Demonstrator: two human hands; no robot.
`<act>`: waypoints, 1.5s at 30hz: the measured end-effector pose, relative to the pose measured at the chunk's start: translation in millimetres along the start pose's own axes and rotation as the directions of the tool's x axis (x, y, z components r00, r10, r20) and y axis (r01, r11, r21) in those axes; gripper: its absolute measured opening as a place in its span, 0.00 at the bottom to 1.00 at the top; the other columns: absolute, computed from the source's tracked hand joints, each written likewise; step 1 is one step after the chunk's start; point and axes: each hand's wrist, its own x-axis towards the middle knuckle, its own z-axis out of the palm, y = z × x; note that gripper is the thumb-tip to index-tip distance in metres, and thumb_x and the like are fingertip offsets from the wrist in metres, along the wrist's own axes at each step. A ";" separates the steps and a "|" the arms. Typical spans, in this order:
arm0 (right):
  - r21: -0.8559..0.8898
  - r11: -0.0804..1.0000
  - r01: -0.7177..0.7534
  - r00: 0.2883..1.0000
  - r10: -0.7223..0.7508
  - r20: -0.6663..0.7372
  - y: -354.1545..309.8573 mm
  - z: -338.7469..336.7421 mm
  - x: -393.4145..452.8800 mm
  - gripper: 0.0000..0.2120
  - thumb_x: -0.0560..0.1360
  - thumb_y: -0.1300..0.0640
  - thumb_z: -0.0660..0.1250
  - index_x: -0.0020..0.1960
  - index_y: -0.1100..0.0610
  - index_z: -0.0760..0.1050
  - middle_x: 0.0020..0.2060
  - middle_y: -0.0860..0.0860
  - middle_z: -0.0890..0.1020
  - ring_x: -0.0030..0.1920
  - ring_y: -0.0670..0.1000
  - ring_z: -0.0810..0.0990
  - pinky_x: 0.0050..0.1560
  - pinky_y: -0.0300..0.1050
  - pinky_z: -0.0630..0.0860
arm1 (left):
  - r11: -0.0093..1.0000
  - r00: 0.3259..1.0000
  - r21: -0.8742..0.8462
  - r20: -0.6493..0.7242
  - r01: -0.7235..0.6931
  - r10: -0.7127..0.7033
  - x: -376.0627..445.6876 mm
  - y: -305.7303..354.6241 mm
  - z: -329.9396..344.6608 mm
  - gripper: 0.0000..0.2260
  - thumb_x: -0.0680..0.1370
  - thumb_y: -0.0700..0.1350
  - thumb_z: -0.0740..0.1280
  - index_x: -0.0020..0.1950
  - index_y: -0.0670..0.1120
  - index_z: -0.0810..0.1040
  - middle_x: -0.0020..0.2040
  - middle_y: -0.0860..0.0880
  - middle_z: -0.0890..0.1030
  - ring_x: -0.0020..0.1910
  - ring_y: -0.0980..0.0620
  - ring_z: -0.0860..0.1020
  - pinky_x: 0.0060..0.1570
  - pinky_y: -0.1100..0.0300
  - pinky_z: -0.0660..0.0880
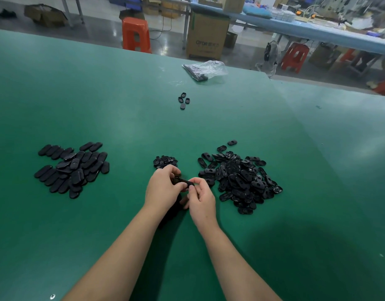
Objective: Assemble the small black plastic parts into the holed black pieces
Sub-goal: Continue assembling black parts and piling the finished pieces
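Note:
My left hand (162,189) and my right hand (201,197) meet over the green table, both pinching one black holed oval piece (184,183) between them. My fingers hide most of it, and whether a small part sits in it cannot be told. A small heap of small black parts (165,161) lies just beyond my left hand. To the right spreads a big pile of holed black pieces (239,177). A pile of smooth-backed oval pieces (72,168) lies to the left.
Several loose black pieces (183,101) lie farther back on the green table (122,105), and a clear plastic bag (205,70) sits near its far edge. Beyond stand orange stools (136,34), a cardboard box (208,33) and a long blue bench.

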 end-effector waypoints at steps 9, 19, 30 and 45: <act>0.050 0.999 0.019 1.000 -0.020 0.023 0.7 1.5 -0.5 0.09 0.82 0.61 0.62 0.53 0.48 0.77 0.37 0.48 0.83 0.29 0.46 0.77 0.33 0.43 0.76 | 0.996 0.991 -0.086 0.135 0.017 -0.005 4.7 -3.2 -6.8 0.05 0.71 0.44 0.77 0.40 0.50 0.82 0.36 0.53 0.85 0.40 0.52 0.83 0.43 0.56 0.78; 0.035 0.999 0.009 1.000 -0.010 0.003 -0.7 1.0 0.0 0.08 0.83 0.59 0.62 0.52 0.48 0.77 0.37 0.48 0.83 0.29 0.46 0.78 0.32 0.41 0.76 | 0.999 0.990 -0.038 0.141 -0.013 0.018 8.1 -3.8 -4.3 0.06 0.73 0.44 0.74 0.38 0.55 0.82 0.33 0.58 0.83 0.33 0.60 0.79 0.37 0.62 0.72; 0.083 0.996 -0.014 1.000 0.015 -0.007 -1.6 1.7 -0.8 0.07 0.82 0.58 0.65 0.51 0.48 0.78 0.38 0.50 0.84 0.29 0.46 0.77 0.30 0.40 0.75 | 1.000 0.995 0.004 0.093 -0.030 0.029 3.0 -2.7 -2.0 0.04 0.73 0.44 0.73 0.39 0.52 0.81 0.35 0.55 0.83 0.38 0.57 0.81 0.39 0.62 0.75; 0.150 0.989 -0.020 1.000 0.022 -0.011 -2.9 -0.4 0.2 0.06 0.82 0.60 0.65 0.48 0.53 0.77 0.29 0.47 0.79 0.26 0.45 0.74 0.28 0.41 0.73 | 0.985 0.983 0.034 0.064 -0.172 0.169 -2.6 -5.9 1.5 0.02 0.76 0.43 0.70 0.47 0.50 0.83 0.40 0.56 0.82 0.38 0.59 0.77 0.38 0.72 0.69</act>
